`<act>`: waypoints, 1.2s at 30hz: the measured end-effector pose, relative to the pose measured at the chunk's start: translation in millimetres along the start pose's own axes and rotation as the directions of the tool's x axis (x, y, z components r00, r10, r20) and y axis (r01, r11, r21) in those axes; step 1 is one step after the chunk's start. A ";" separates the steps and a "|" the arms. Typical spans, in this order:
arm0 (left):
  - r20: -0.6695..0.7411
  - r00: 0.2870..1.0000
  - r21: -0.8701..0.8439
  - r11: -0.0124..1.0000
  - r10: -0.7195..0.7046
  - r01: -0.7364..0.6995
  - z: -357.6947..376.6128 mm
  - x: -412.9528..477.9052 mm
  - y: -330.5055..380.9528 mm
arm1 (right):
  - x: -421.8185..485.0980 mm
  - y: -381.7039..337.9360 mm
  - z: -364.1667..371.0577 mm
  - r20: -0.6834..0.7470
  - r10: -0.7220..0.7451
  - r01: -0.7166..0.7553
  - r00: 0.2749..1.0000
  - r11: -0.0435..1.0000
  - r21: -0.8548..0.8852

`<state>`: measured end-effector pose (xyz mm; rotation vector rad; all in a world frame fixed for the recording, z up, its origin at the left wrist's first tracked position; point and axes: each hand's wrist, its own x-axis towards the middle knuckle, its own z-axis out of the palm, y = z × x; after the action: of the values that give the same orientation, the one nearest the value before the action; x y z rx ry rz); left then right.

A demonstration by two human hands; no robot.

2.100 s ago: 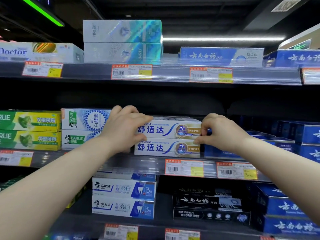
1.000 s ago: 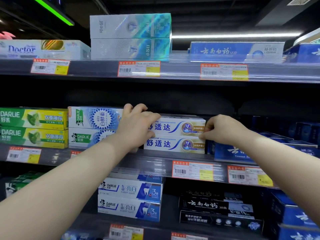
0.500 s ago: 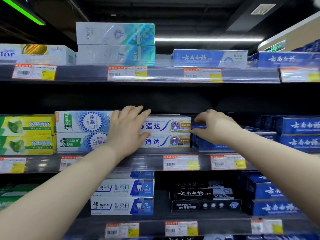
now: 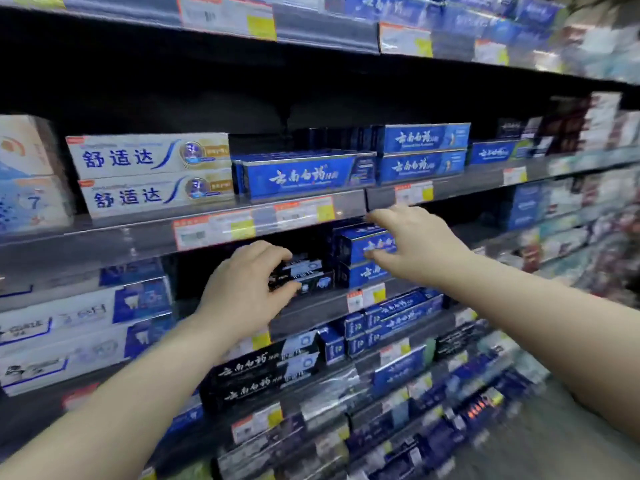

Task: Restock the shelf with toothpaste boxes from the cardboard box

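The left hand hovers loose-fingered before black toothpaste boxes, the right hand before blue toothpaste boxes.

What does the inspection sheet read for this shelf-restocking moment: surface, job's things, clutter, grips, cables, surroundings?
Surface: grey metal shelf rail with price tags, boxes standing behind it.
Job's things: two stacked white toothpaste boxes with blue lettering on the shelf; cardboard box not in view.
Clutter: nothing seen.
Grips: left hand curled at the black toothpaste boxes one shelf down, hold unclear from blur; right hand open before blue toothpaste boxes.
Cables: nothing seen.
Surroundings: more stocked shelves to the right, blurred.
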<state>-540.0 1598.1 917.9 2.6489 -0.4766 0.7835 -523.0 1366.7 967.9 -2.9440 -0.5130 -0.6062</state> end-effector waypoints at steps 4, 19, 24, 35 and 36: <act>0.225 0.974 -0.008 1.000 -0.008 0.010 52.0 7.3 52.6 | -57.2 64.8 13.3 0.078 0.126 -0.123 0.989 0.992 -0.037; 0.720 0.689 -0.109 0.994 0.076 0.004 276.6 -4.9 361.8 | -330.8 358.9 21.5 0.334 0.568 -0.546 0.752 0.821 -0.165; 0.756 0.631 -0.176 0.983 0.173 -0.058 328.0 -0.4 459.5 | -403.7 427.9 11.1 0.364 0.688 -0.669 0.628 0.716 -0.199; 0.814 0.484 -0.285 0.946 0.323 -0.151 457.2 47.1 597.8 | -469.9 561.5 19.9 0.361 0.826 -0.817 0.433 0.529 -0.230; 0.813 0.480 -0.296 0.944 0.331 -0.149 472.1 56.1 607.8 | -468.9 578.6 22.8 0.358 0.834 -0.822 0.420 0.517 -0.239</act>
<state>-526.1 854.9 710.7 2.6241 -1.1229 -0.6265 -722.0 683.4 747.2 -2.7989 0.9677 0.1946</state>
